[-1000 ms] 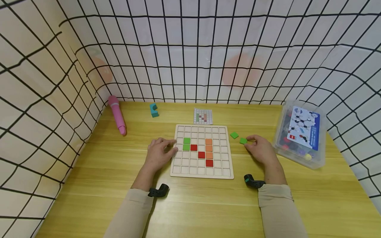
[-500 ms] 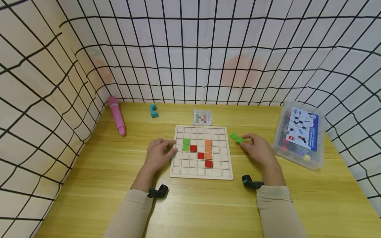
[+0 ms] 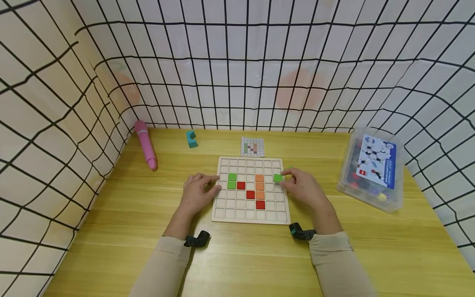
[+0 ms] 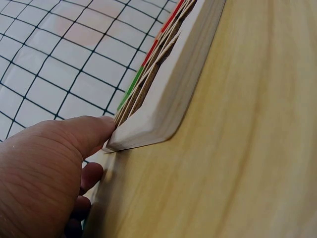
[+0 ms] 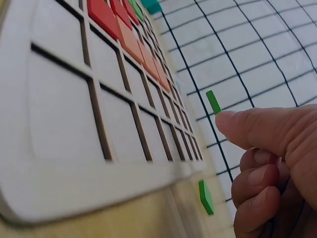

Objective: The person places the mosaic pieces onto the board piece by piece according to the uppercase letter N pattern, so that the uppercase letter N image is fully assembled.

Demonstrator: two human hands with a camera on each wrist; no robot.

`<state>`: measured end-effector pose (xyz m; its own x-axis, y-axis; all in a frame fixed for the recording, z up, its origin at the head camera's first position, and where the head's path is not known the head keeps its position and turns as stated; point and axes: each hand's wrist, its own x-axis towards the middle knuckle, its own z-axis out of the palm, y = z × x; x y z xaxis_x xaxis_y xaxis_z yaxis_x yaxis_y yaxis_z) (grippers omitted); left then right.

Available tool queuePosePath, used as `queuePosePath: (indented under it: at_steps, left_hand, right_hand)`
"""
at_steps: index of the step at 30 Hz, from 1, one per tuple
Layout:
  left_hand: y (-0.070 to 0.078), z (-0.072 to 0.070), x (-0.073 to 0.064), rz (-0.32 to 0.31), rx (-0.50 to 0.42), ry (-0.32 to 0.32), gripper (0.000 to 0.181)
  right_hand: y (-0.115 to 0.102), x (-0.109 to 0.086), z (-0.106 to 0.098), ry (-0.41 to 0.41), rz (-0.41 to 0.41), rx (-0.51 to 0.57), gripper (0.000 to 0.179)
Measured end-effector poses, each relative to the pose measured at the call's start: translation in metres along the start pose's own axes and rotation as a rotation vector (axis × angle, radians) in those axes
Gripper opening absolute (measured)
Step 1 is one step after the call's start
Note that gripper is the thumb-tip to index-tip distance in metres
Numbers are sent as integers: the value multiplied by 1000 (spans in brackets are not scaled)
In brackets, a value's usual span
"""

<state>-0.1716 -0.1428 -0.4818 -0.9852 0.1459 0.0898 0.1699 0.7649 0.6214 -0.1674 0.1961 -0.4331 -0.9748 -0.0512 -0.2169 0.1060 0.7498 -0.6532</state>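
A square wooden grid board (image 3: 250, 220) lies on the table with two green, three red and several orange square tiles in its cells. My right hand (image 3: 305, 188) pinches a green tile (image 3: 277, 178) between thumb and index finger, held above the board's right side. In the right wrist view this green tile (image 5: 213, 102) is raised clear of the grid. Another green tile (image 5: 205, 197) lies beside the board, mostly hidden behind my right hand in the head view. My left hand (image 3: 196, 194) touches the board's left edge with thumb and index finger, its thumb (image 4: 94, 130) resting near a corner.
A small printed pattern card (image 3: 252, 147) lies behind the board. Further left are a teal notched block (image 3: 191, 139) and a pink microphone-shaped object (image 3: 146, 144). A clear plastic box (image 3: 371, 169) stands at the right. Black wire mesh (image 3: 237, 66) surrounds the table's back and sides.
My right hand has carried the green tile leftward from the table to over the board's right side. The other green tile stayed on the table. My left hand has kept its place.
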Motion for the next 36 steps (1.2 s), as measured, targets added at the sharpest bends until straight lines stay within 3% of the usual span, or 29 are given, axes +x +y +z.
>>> queuePosePath:
  at_steps: [6,14,27,36]
  left_hand:
    - [0,-1,0,5,-3,5,39]
    - [0,0,0,1,1,7,39]
    - [0,0,-1,1,-1,10,39]
    - [1,0,0,2,1,4,39]
  right_hand:
    - [-12,-1,9,-37,-11,-4,31]
    - [-24,-4,21,-88,-91,20,32]
    - [-47,-8,45,-134,-216,-32,23]
    - [-66,-5,63,-142,-221,-124,24]
